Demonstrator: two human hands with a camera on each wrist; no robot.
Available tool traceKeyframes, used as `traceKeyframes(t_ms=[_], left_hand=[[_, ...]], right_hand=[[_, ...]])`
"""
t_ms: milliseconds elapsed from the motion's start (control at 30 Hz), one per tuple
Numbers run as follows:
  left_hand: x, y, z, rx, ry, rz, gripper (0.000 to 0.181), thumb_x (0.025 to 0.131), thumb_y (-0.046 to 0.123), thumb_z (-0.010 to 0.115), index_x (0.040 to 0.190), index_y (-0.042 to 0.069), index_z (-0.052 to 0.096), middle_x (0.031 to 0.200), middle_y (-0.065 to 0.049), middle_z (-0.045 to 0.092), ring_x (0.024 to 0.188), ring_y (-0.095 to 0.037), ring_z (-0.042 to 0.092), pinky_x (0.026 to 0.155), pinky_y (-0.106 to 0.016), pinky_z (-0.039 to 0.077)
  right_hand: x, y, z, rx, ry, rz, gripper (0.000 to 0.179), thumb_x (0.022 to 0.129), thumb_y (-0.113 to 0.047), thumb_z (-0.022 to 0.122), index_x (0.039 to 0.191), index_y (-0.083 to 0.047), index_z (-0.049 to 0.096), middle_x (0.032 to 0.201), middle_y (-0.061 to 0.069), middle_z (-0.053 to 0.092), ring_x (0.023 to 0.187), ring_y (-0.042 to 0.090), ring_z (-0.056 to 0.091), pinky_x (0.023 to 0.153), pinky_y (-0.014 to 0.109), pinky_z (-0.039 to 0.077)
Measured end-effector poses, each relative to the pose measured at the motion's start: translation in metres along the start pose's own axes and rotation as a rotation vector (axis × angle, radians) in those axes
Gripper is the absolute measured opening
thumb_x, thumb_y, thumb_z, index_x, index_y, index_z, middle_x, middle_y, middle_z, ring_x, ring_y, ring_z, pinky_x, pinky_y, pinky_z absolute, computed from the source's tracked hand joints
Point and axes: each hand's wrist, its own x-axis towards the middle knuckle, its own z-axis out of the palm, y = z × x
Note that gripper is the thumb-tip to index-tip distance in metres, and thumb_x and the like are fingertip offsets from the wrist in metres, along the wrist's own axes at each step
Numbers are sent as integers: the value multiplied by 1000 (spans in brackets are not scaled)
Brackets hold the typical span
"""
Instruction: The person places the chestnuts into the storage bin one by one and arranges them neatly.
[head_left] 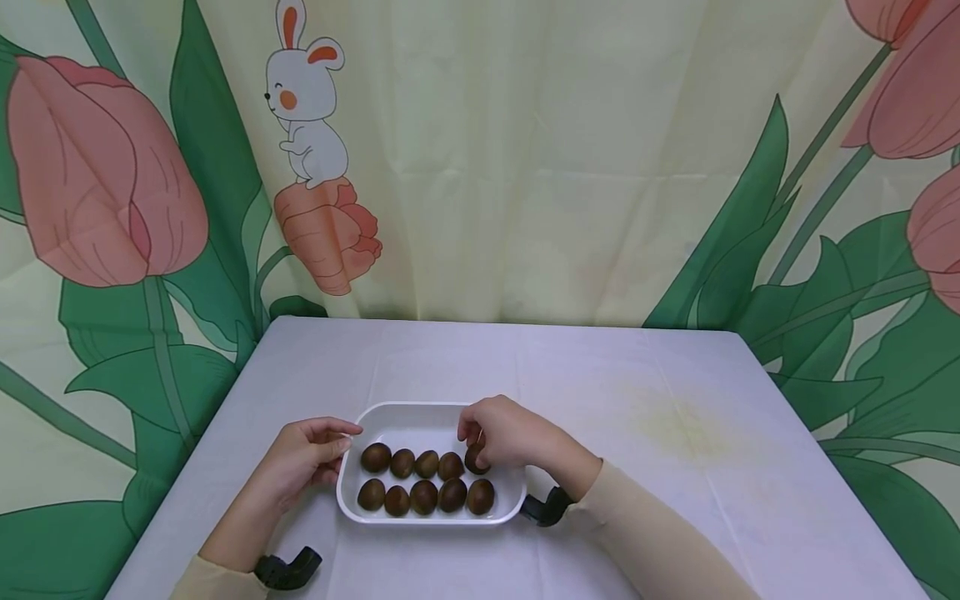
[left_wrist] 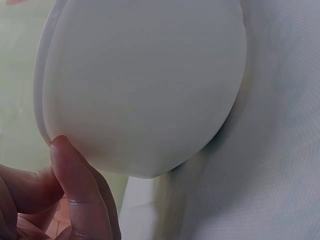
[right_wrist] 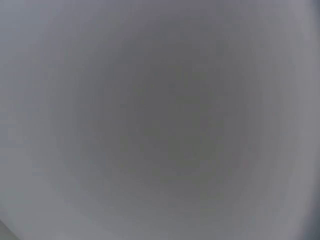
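Observation:
A white tray (head_left: 431,417) with rounded corners stands on the table. In it lie two rows of small, glossy, dark-brown roundish fruits (head_left: 423,497), several in each row; their exact kind cannot be told. My left hand (head_left: 296,462) pinches the tray's left rim between thumb and fingers. Up close in the left wrist view, fingertips (left_wrist: 62,150) press on the edge of the tray (left_wrist: 145,90). Over the tray's right side, my right hand (head_left: 506,433) holds the brown fruit (head_left: 472,458) at the back row's right end, partly hidden by the fingers. Only a blurred pale surface fills the right wrist view.
A white cloth covers the table (head_left: 600,375), with a faint yellowish stain (head_left: 678,425) to the right. Behind it hangs a curtain (head_left: 525,167) printed with tulips and a rabbit. Black wrist mounts (head_left: 288,571) sit at both wrists.

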Motion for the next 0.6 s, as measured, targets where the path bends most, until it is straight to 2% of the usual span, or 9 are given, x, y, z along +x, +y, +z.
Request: traceKeyframes(t_ms=[400, 600], left_hand=[[0, 0, -1, -1, 1, 5, 27, 102, 4, 69, 128, 0, 74, 87, -6, 69, 64, -15, 62, 55, -25, 55], [0, -1, -1, 3, -4, 8, 29, 102, 4, 69, 130, -2, 73, 87, -7, 69, 65, -16, 62, 55, -26, 55]], right_hand=[[3, -6, 7, -90, -20, 15, 27, 79, 4, 82, 99, -13, 76, 88, -5, 72, 81, 8, 62, 76, 24, 54], [1, -7, 3, -39, -48, 11, 28, 83, 10, 77, 102, -10, 76, 91, 0, 79, 88, 14, 73, 79, 25, 57]])
